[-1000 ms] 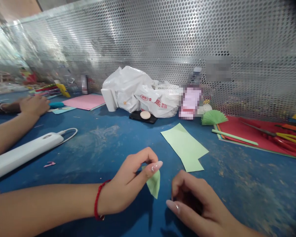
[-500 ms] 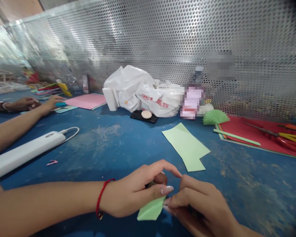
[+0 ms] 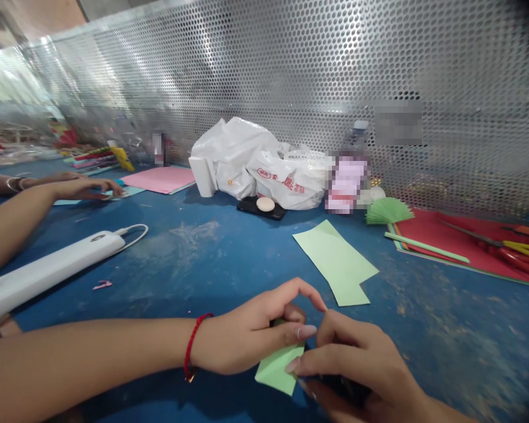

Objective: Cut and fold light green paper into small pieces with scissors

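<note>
A small piece of light green paper [image 3: 277, 371], with a fold line across it, is between my two hands near the front of the blue table. My left hand [image 3: 251, 338], a red braided cord at its wrist, grips the paper from above with the thumb laid over it. The fingers of my right hand [image 3: 365, 364] pinch its right edge. Part of the paper is hidden under my left fingers. Just beyond my hands lies a larger light green sheet [image 3: 337, 261] with a notched corner.
White plastic bags [image 3: 286, 182], a phone [image 3: 346, 183] and a dark flat object [image 3: 247, 207] stand along the metal screen. At right are a green paper fan [image 3: 388, 211], red sheets [image 3: 427, 220] and scissors [image 3: 518, 249]. A white power strip [image 3: 48, 267] and another person's hands [image 3: 86, 188] are at left.
My right fingertips have moved left onto the face of the green paper. At left, the other person's hand has shifted over the blue paper. The view has moved slightly.
</note>
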`<action>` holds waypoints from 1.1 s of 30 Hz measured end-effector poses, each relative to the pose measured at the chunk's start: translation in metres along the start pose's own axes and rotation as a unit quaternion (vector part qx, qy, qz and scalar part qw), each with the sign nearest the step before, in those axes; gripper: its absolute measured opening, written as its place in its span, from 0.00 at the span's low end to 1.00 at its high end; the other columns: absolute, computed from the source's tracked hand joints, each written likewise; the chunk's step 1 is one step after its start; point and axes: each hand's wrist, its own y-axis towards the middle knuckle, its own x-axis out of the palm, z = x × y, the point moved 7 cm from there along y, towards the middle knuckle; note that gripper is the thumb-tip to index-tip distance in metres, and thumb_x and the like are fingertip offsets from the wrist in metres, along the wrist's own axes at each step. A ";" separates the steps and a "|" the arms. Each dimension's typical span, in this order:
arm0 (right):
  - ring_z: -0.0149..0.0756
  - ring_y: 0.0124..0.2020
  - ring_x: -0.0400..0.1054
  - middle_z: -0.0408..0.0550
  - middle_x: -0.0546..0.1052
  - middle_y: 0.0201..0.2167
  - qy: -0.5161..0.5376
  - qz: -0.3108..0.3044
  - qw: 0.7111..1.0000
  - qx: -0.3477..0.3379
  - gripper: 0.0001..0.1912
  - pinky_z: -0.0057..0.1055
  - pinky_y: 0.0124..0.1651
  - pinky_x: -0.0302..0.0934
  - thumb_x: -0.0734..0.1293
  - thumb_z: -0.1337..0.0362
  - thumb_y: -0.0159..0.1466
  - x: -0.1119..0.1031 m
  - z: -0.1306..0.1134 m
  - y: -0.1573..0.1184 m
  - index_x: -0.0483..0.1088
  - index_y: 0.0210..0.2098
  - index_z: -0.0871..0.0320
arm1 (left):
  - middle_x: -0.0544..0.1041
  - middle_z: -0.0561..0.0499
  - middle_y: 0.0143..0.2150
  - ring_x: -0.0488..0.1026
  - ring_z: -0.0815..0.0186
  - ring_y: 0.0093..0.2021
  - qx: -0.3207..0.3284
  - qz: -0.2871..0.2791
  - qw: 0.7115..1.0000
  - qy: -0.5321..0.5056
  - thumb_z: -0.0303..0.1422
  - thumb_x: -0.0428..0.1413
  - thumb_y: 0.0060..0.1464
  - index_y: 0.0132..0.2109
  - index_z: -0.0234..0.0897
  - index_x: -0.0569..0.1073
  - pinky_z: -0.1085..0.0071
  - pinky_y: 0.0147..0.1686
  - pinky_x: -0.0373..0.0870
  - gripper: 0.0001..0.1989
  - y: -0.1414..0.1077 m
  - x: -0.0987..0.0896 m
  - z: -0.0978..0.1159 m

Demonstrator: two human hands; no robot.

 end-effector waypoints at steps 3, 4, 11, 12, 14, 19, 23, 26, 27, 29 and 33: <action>0.26 0.24 0.65 0.44 0.69 0.25 0.002 -0.013 1.000 0.017 0.06 0.22 0.27 0.60 0.70 0.72 0.60 0.000 0.001 0.001 0.79 0.37 0.61 | 0.60 0.58 0.28 0.55 0.71 0.27 0.006 0.001 1.000 0.008 0.39 0.46 0.68 0.56 0.39 0.60 0.74 0.28 0.54 0.14 -0.001 -0.001 0.000; 0.26 0.24 0.65 0.44 0.69 0.25 0.004 -0.016 1.000 0.023 0.05 0.21 0.27 0.60 0.70 0.71 0.61 0.000 0.001 0.001 0.79 0.36 0.62 | 0.60 0.58 0.28 0.55 0.71 0.26 0.009 0.001 1.000 0.010 0.39 0.46 0.68 0.57 0.39 0.60 0.74 0.27 0.54 0.14 -0.001 -0.001 0.000; 0.27 0.27 0.67 0.45 0.71 0.29 0.001 -0.002 1.000 0.000 0.15 0.22 0.29 0.62 0.66 0.76 0.57 0.001 0.000 0.000 0.76 0.42 0.60 | 0.60 0.57 0.28 0.56 0.71 0.26 0.021 -0.003 1.000 0.003 0.41 0.46 0.68 0.56 0.39 0.60 0.74 0.26 0.55 0.15 -0.001 -0.001 0.000; 0.27 0.26 0.67 0.45 0.71 0.29 -0.011 -0.005 1.000 -0.011 0.16 0.23 0.28 0.62 0.66 0.76 0.57 0.002 0.000 -0.001 0.76 0.43 0.59 | 0.61 0.57 0.28 0.56 0.71 0.26 0.020 -0.005 1.000 0.000 0.41 0.46 0.68 0.56 0.39 0.60 0.74 0.27 0.55 0.15 -0.001 -0.001 0.000; 0.26 0.24 0.65 0.44 0.70 0.28 -0.041 -0.007 0.999 -0.027 0.15 0.22 0.26 0.60 0.66 0.75 0.58 0.004 0.001 -0.003 0.77 0.42 0.58 | 0.61 0.57 0.29 0.57 0.71 0.27 0.015 -0.011 1.000 -0.006 0.40 0.46 0.68 0.55 0.40 0.60 0.74 0.28 0.57 0.14 -0.001 0.000 -0.001; 0.25 0.23 0.65 0.43 0.70 0.26 -0.071 -0.005 0.997 -0.033 0.06 0.21 0.26 0.60 0.69 0.73 0.61 0.005 0.000 -0.004 0.77 0.37 0.59 | 0.63 0.56 0.29 0.61 0.70 0.29 0.016 -0.027 0.999 -0.006 0.38 0.46 0.68 0.54 0.40 0.60 0.73 0.32 0.61 0.12 -0.001 0.002 0.000; 0.25 0.23 0.65 0.44 0.71 0.26 -0.060 -0.005 0.997 -0.039 0.09 0.21 0.26 0.61 0.65 0.76 0.62 0.005 -0.002 -0.005 0.76 0.36 0.60 | 0.62 0.57 0.28 0.61 0.70 0.28 0.016 -0.026 0.999 0.021 0.36 0.46 0.67 0.55 0.40 0.58 0.73 0.32 0.62 0.12 -0.002 0.002 0.000; 0.26 0.23 0.66 0.44 0.72 0.25 -0.073 0.005 0.997 -0.037 0.09 0.21 0.26 0.61 0.66 0.77 0.61 0.003 -0.004 -0.005 0.75 0.35 0.60 | 0.67 0.54 0.34 0.64 0.69 0.32 0.034 -0.001 0.996 0.079 0.36 0.48 0.66 0.58 0.40 0.57 0.72 0.35 0.64 0.16 -0.004 -0.001 0.006; 0.26 0.23 0.66 0.44 0.72 0.25 -0.084 0.006 0.996 -0.034 0.09 0.21 0.26 0.61 0.66 0.77 0.61 0.003 -0.005 -0.005 0.75 0.35 0.60 | 0.68 0.51 0.38 0.66 0.68 0.36 0.050 0.019 0.993 0.107 0.36 0.49 0.66 0.58 0.39 0.58 0.71 0.38 0.65 0.17 -0.005 -0.004 0.010; 0.27 0.23 0.67 0.45 0.72 0.25 -0.096 0.004 0.995 -0.028 0.08 0.21 0.26 0.61 0.66 0.78 0.61 0.000 -0.006 -0.004 0.75 0.35 0.60 | 0.68 0.46 0.45 0.66 0.65 0.44 0.087 0.065 0.980 0.168 0.38 0.51 0.64 0.54 0.38 0.61 0.67 0.45 0.65 0.15 -0.008 -0.010 0.019; 0.28 0.25 0.69 0.47 0.73 0.26 -0.085 -0.012 0.996 0.020 0.08 0.22 0.27 0.65 0.64 0.76 0.63 -0.007 -0.005 0.001 0.75 0.35 0.61 | 0.67 0.48 0.40 0.63 0.63 0.42 0.146 0.073 0.954 0.250 0.48 0.43 0.66 0.41 0.38 0.63 0.61 0.52 0.62 0.17 -0.012 -0.010 0.031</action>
